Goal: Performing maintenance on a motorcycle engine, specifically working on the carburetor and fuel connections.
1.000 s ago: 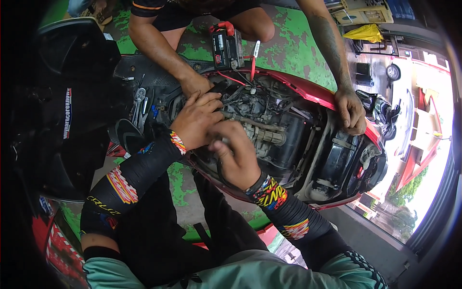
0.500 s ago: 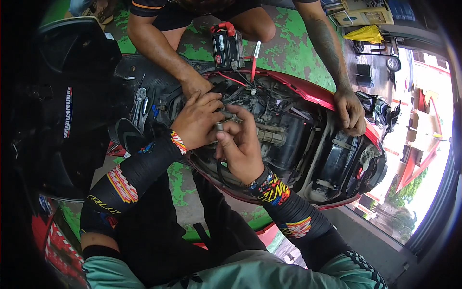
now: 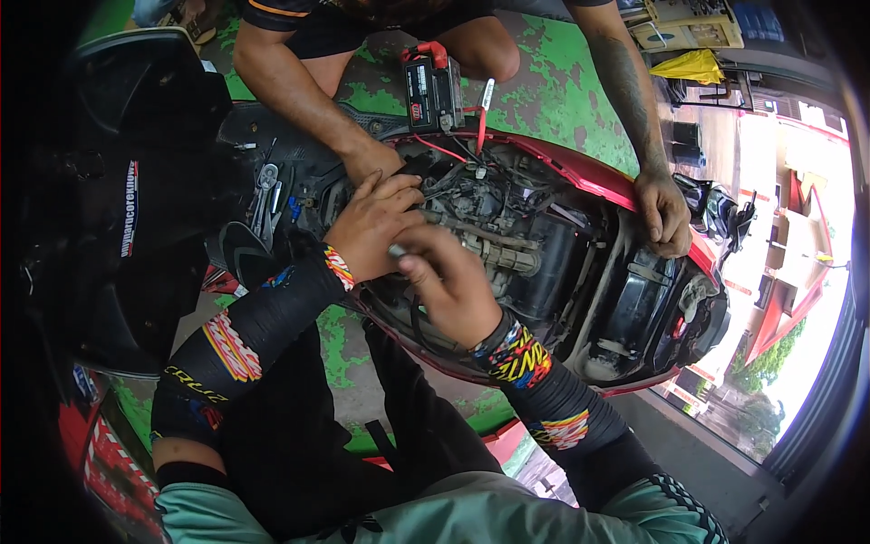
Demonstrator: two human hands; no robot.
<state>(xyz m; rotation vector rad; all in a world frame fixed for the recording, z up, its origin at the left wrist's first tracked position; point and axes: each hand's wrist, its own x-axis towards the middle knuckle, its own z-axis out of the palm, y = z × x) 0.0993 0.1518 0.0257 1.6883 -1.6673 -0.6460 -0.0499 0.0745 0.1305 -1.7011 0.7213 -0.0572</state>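
The person's left forearm (image 3: 245, 331), in a snug black sleeve, reaches forward and slants inward to the right. The left hand (image 3: 376, 227) is palm down, its back uppermost, knuckles bent and fingers (image 3: 396, 189) slightly parted, pointing ahead and right; its thumb is hidden. The right forearm (image 3: 566, 412), sleeved in black too, angles forward and left, so the two arms converge. The right hand (image 3: 449, 281) is partly blurred and just beside the left, palm turned inward, forefinger bent across and thumb (image 3: 417, 272) extended toward its tip. The remaining right fingers cannot be made out clearly.
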